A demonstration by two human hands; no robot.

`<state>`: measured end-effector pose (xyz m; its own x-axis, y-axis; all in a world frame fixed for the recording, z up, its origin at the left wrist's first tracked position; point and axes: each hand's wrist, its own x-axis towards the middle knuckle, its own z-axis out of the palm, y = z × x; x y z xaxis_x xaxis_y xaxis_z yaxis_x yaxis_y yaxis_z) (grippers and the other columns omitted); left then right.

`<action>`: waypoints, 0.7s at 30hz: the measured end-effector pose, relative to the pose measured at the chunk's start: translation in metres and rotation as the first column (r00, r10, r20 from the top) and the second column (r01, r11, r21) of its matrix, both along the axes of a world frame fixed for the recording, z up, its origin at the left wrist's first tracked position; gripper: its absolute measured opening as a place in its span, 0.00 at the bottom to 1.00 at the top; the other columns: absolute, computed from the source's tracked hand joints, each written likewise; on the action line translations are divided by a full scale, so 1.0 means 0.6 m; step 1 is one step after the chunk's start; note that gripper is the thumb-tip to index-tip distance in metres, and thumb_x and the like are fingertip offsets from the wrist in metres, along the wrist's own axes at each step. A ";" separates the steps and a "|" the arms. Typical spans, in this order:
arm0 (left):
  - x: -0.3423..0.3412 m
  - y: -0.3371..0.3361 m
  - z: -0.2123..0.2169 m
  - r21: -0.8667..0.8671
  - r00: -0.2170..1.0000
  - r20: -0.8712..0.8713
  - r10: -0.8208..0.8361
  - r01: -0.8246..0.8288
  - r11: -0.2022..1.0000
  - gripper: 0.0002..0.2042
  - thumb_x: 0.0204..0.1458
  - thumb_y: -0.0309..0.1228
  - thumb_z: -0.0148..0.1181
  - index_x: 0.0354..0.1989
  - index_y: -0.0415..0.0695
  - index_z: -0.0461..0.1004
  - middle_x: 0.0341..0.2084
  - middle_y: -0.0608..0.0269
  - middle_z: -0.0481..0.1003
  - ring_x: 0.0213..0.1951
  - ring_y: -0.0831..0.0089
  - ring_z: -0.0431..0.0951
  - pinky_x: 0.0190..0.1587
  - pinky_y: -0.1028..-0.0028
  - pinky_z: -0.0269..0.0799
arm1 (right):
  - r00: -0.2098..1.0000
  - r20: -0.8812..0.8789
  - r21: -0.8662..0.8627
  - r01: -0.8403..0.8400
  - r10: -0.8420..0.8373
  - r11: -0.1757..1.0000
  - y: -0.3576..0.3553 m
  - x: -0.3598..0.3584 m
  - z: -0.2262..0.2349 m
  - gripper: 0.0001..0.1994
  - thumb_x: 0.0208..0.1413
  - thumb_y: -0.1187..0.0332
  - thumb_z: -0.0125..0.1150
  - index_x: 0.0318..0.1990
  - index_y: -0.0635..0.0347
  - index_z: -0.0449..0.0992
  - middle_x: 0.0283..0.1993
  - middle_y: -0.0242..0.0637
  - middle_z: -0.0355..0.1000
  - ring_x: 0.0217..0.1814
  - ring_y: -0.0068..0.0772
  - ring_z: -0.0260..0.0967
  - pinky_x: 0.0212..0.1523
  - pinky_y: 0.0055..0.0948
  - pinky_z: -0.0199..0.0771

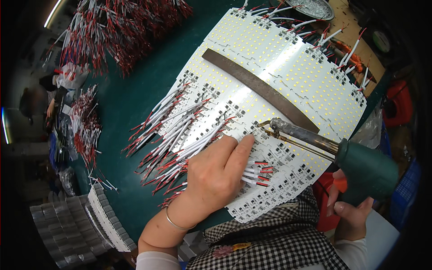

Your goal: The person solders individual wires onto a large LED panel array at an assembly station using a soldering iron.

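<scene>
in the head view, a big white sheet of led boards (310,85) lies flat on the green counter (123,105), a bit turned, and i tell every place from it. the left hand (213,168) is over the near part of the sheet, with its fingers curled in and the thumb and first finger close together. it seems to have a bunch of white wires (257,176) in it, for their red and black ends poke out beside the palm. i cannot tell if one more wire is pinched at the fingertips.

the right hand (352,215) is just off the sheet's lower right edge, wrapped around the grip of a green soldering iron (364,168). the iron's long line runs from that edge up and left over the sheet. its thin tip ends just beside the left fingertips, a little past them on the right. i cannot tell if the tip touches the sheet. of the two hands, the left is nearer to that spot.

the sheet is white and shiny, with lots of tiny yellow squares and rows of little black parts. thin wavy cuts run across it. a brown curved bar (263,87) lies across its middle. more white wires with red ends (168,108) lie over its left edge, and some stick out past its far edge. a big wire pile (119,33) is off its upper left.
</scene>
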<state>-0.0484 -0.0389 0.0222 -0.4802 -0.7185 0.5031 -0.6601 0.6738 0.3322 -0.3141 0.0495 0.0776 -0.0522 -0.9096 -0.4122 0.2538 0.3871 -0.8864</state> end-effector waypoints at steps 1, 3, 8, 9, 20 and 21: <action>-0.001 0.000 0.001 0.002 1.000 0.020 0.002 -0.002 1.000 0.20 0.35 0.19 0.56 0.43 0.34 0.75 0.22 0.60 0.68 0.19 0.69 0.70 0.18 0.72 0.65 | 1.000 0.001 0.003 0.012 -0.012 1.000 0.001 0.000 -0.001 0.29 0.39 0.77 0.65 0.54 0.74 0.67 0.43 0.47 0.71 0.28 0.28 0.69 0.25 0.22 0.70; -0.001 0.001 0.002 0.003 0.999 0.038 0.003 -0.003 1.000 0.21 0.34 0.19 0.56 0.43 0.34 0.75 0.22 0.60 0.68 0.19 0.69 0.70 0.18 0.72 0.65 | 1.000 0.002 0.005 0.026 -0.026 1.000 0.003 0.002 -0.003 0.29 0.39 0.77 0.66 0.54 0.74 0.67 0.43 0.48 0.71 0.28 0.29 0.69 0.25 0.22 0.70; 0.000 -0.001 -0.009 -0.010 0.999 -0.005 0.050 -0.050 0.999 0.19 0.36 0.19 0.56 0.42 0.37 0.76 0.23 0.61 0.70 0.20 0.69 0.71 0.19 0.71 0.65 | 0.991 -0.053 -0.067 0.119 -0.123 0.991 0.013 -0.004 -0.019 0.34 0.35 0.75 0.67 0.52 0.82 0.60 0.47 0.56 0.67 0.20 0.31 0.70 0.12 0.22 0.72; 0.002 -0.002 -0.007 -0.011 0.999 -0.005 0.048 -0.048 0.999 0.19 0.36 0.19 0.56 0.42 0.37 0.76 0.23 0.61 0.70 0.20 0.69 0.71 0.19 0.71 0.65 | 0.991 -0.053 -0.067 0.121 -0.125 0.990 0.015 -0.005 -0.017 0.34 0.35 0.75 0.67 0.52 0.82 0.60 0.47 0.56 0.67 0.20 0.31 0.70 0.12 0.22 0.72; 0.002 -0.003 -0.001 -0.066 0.997 0.063 -0.034 0.038 0.997 0.17 0.36 0.22 0.58 0.40 0.37 0.77 0.23 0.63 0.69 0.20 0.72 0.69 0.19 0.74 0.63 | 0.990 -0.074 -0.094 0.116 -0.123 0.989 0.035 -0.019 -0.025 0.30 0.34 0.74 0.69 0.48 0.80 0.66 0.45 0.52 0.69 0.20 0.31 0.70 0.13 0.23 0.71; 0.000 -0.003 -0.001 -0.065 0.997 0.064 -0.034 0.038 0.997 0.17 0.36 0.22 0.58 0.40 0.37 0.77 0.23 0.63 0.69 0.20 0.72 0.69 0.19 0.74 0.63 | 0.990 -0.073 -0.093 0.117 -0.124 0.989 0.038 -0.021 -0.029 0.30 0.34 0.74 0.69 0.48 0.80 0.66 0.45 0.52 0.69 0.20 0.31 0.70 0.13 0.23 0.71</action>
